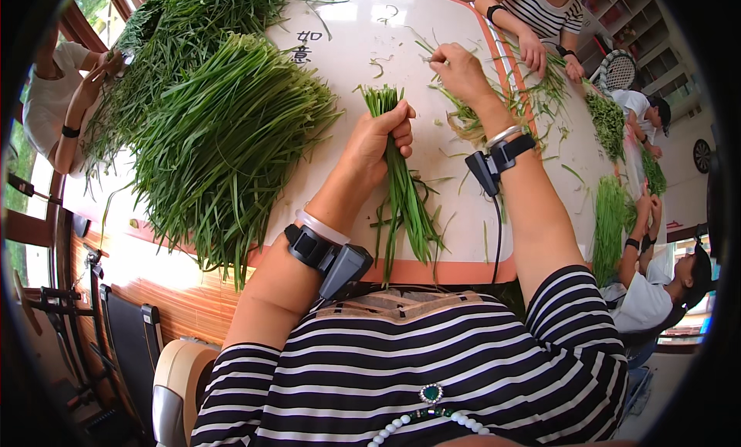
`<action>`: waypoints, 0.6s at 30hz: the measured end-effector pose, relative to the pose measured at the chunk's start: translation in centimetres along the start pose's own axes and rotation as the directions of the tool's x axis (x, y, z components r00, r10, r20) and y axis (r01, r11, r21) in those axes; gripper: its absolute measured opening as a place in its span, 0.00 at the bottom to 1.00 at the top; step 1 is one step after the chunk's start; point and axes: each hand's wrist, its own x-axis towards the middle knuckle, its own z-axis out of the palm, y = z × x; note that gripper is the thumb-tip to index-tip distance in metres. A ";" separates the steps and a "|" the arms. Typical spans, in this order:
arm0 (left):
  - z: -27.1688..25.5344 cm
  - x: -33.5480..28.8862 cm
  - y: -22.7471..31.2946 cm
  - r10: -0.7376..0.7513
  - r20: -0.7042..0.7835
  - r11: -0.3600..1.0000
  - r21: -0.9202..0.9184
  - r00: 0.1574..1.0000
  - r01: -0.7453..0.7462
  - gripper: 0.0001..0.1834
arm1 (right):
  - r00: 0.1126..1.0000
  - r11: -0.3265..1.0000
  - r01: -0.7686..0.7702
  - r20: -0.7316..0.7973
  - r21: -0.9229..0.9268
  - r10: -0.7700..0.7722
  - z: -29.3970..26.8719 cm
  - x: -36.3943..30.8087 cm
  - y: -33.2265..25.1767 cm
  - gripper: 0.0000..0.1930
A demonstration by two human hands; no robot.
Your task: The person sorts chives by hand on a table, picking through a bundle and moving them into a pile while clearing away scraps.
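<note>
My left hand (380, 138) is wrapped round a small bunch of garlic chives (405, 196), its cut ends pointing away from me and its leaves hanging toward the table's near edge. To the right and a little farther off, my right hand (463, 76) is closed in a pinch, with a thin chive stalk (422, 45) at its fingertips. Beneath that hand lies a small heap of pale, yellowish chive scraps (465, 121). A large pile of garlic chives (224, 130) covers the table left of my left hand.
More greens (208, 7) lie at the far left of the white table (347, 30). Loose trimmings are scattered around. One person works at the left; others handle greens (548, 84) along the right side. A chair (181, 370) stands at lower left. A black cable (498, 238) hangs from my right wrist device.
</note>
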 end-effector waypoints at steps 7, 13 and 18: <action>-0.6 0.3 -0.2 0.015 0.034 1.000 -0.015 0.999 -0.014 0.13 | 0.970 0.441 -0.134 0.027 0.888 0.240 -8.4 -1.1 0.6 0.07; -0.5 0.5 -0.4 0.018 0.040 1.000 -0.001 0.999 -0.018 0.12 | 0.958 0.350 -0.264 0.201 0.899 0.205 -9.7 -3.5 0.0 0.09; 0.0 0.3 -0.2 0.041 0.032 0.998 0.035 0.999 -0.043 0.11 | 0.967 0.631 -0.230 0.249 0.741 0.060 -7.4 -5.9 -5.1 0.17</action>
